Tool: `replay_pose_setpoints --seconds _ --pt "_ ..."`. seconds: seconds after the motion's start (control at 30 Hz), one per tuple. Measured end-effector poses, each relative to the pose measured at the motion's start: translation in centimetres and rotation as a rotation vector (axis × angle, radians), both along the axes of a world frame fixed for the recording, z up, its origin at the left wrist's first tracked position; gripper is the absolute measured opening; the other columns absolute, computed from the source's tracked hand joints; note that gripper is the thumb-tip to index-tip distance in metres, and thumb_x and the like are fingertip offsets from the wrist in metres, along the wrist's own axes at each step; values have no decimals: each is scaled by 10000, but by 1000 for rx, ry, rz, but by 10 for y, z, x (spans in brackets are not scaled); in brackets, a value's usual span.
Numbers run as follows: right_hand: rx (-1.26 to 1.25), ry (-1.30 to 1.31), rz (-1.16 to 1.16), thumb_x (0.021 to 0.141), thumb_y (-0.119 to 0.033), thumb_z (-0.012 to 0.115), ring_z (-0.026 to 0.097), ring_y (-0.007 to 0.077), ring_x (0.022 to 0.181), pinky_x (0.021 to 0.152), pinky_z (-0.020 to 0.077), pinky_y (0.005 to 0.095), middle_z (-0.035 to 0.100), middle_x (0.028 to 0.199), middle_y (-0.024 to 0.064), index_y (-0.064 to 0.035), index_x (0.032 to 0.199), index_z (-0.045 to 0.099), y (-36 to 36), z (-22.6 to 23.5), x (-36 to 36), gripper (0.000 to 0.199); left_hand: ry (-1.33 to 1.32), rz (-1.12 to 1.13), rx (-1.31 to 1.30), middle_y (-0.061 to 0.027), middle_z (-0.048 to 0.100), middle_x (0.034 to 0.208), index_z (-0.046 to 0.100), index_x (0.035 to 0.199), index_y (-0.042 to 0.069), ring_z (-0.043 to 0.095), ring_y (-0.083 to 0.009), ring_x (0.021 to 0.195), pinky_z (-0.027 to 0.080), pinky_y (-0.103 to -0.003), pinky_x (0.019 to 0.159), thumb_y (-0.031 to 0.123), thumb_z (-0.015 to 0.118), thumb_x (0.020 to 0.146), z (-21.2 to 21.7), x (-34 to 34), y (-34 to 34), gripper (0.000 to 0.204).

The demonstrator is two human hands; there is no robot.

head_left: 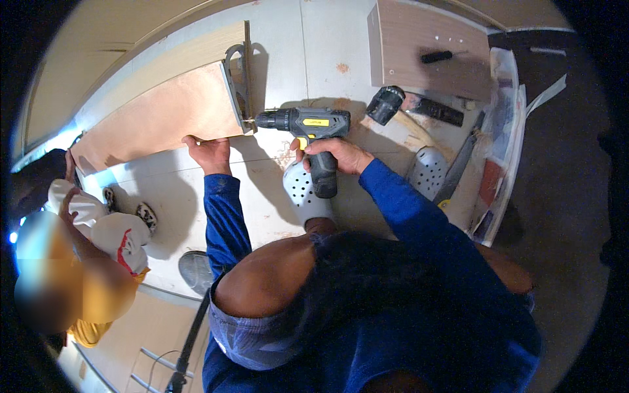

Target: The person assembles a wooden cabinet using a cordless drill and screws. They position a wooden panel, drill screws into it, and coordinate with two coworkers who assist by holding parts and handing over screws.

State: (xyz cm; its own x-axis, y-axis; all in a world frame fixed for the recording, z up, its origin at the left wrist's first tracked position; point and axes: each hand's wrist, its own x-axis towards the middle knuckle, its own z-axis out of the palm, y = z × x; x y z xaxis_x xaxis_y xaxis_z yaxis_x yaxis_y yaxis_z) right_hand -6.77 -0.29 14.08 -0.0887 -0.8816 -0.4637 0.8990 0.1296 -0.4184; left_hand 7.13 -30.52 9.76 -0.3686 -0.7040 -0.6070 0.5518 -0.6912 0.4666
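Head view shows us two bare hands at work with a drill and a wooden panel. The right hand (344, 156) is closed around the grip of the grey-black drill (321, 122), and a finger lies near the yellow trigger. The drill is above the light floor (282, 75), with its bit pointing to the left, at the near end of the panel (157, 111); we cannot tell if the tip touches it. The left hand (213, 156) is at the lower edge of this panel, thumb and fingers apart; we cannot tell how firmly it grips. At the far end, a hand (69, 164) of another person is beside the panel. Below the drill we see one white clog (301, 188), and farther right the other clog (429, 171). Next to that one lies a handsaw (460, 164). Farther up, a screwdriver (436, 57) with black handle rests on a wooden box (436, 29), and a black object (385, 105) is near its lower corner.
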Motion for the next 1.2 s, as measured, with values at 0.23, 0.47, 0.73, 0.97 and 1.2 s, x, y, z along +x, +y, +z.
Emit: replay_pose_setpoints --seconds 0.23,0.47,0.73,0.97,1.2 --pt "-148 62 51 817 -162 734 702 209 761 707 598 341 724 1045 145 20 1200 664 -13 52 -26 429 -140 -125 -119 -83 567 1478 470 1486 123 541 -296 1356 472 -517 1103 694 409 1001 -14 8 -2 751" --pt "-319 169 91 798 -222 771 705 199 830 706 603 333 729 1030 129 14 1190 682 -31 112 -42 466 93 -181 -32 -162 728 1180 695 1120 52 699 -326 1065 563 -509 984 468 509 1032 -19 15 -7 464" --pt "-337 1468 -136 872 -157 712 695 281 1021 923 573 398 702 1123 117 -31 1255 631 -50 135 -36 411 -115 -372 -99 -108 726 1105 665 1124 92 671 -298 1054 538 -492 981 723 332 1018 -87 56 -32 722" --pt "-100 1566 -44 717 -171 780 658 339 934 804 554 431 648 1004 115 -66 1159 641 -45 124 -27 474 -47 -166 -75 -103 598 1341 528 1371 130 580 -325 1211 494 -513 1041 707 384 1012 -49 35 -23 695" --pt "101 428 -148 889 -130 678 678 169 783 730 563 307 732 1026 113 4 1192 691 -15 63 -26 332 -167 -118 -139 -110 457 1573 398 1559 194 471 -364 1420 417 -585 1147 789 248 972 19 -29 3 849"
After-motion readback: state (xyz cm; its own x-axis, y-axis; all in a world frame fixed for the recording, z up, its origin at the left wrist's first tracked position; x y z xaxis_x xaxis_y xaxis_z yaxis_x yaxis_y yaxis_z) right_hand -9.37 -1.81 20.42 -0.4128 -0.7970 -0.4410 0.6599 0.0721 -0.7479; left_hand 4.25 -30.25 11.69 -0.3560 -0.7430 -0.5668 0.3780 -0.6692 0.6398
